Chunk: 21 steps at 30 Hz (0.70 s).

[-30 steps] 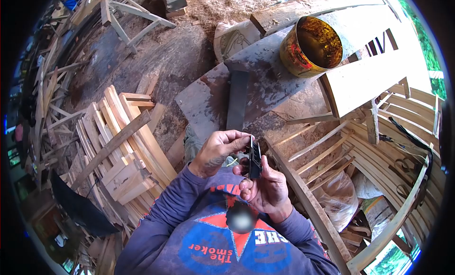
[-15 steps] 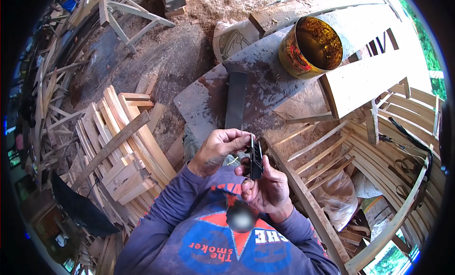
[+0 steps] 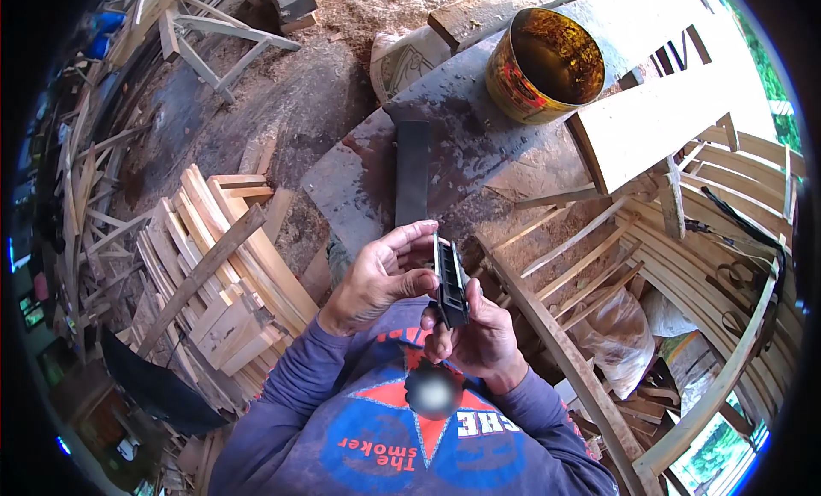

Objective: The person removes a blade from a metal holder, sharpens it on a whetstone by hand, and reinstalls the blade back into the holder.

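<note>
A small black slotted case [image 3: 451, 284] is held upright between both hands, above the chest of the blue shirt. My left hand [image 3: 380, 278] grips its left side, thumb against a thin pale strip along that edge. My right hand [image 3: 487, 333] wraps round the lower right end of the case. What the pale strip is made of cannot be made out. Beyond the hands a dark flat block [image 3: 412, 171] lies on a wet grey board [image 3: 351, 175].
A yellow-and-red tin [image 3: 546, 66] with liquid stands on the board. Wooden strips [image 3: 248, 256] are stacked at left. A slatted wooden frame [image 3: 564, 342] and a plastic bag [image 3: 617, 338] are at right. Sawdust covers the ground.
The black case has turned so its slotted face shows more. My left hand has shifted slightly left and its fingers have spread along the case. The view has moved a little.
</note>
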### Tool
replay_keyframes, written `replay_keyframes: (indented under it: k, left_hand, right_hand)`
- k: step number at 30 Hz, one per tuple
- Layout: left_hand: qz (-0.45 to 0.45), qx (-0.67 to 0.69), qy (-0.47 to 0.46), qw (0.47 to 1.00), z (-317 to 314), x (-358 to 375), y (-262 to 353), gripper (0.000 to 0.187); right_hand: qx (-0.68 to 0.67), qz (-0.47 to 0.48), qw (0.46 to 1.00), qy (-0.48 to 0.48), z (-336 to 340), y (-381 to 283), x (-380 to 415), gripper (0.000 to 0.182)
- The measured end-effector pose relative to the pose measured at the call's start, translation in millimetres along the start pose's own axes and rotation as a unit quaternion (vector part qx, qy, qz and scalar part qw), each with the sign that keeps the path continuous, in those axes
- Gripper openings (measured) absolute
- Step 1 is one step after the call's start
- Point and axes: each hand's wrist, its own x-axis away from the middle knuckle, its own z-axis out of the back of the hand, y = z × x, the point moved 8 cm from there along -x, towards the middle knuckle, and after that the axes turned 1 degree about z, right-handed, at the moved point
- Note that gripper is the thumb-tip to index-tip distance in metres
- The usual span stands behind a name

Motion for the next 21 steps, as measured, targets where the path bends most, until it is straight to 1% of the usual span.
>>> replay_keyframes:
  k: [3,7,10,12,15,18,21]
  left_hand:
    - [0.003,-0.005,0.011,1.0,0.0,1.1,-1.6,0.104]
    - [0.008,-0.013,0.015,1.0,0.7,0.5,-4.9,0.097]
    - [-0.002,-0.019,0.009,1.0,1.9,0.1,-6.3,0.094]
    - [-0.005,-0.018,0.008,1.0,4.5,0.9,-8.0,0.093]
    - [-0.01,-0.012,0.008,1.0,5.5,2.6,-6.9,0.093]
    - [-0.01,-0.004,0.007,1.0,8.1,3.4,-7.2,0.093]
    - [-0.005,0.004,0.003,1.0,9.4,4.4,-7.2,0.093]
  right_hand:
    - [-0.032,-0.001,0.999,-0.015,-2.5,1.5,1.9,0.061]
    - [-0.029,-0.001,1.0,-0.012,-3.0,3.3,2.0,0.061]
    - [-0.009,0.005,1.0,0.008,-6.2,3.2,1.4,0.059]
    - [0.005,0.005,1.0,0.031,-7.6,3.5,1.1,0.058]
    - [-0.016,0.0,0.999,0.037,-12.6,7.5,-0.1,0.058]
    - [0.0,0.007,0.999,0.05,-11.1,8.0,-1.9,0.058]
    - [-0.001,0.01,0.999,0.042,-14.8,9.1,-3.8,0.057]
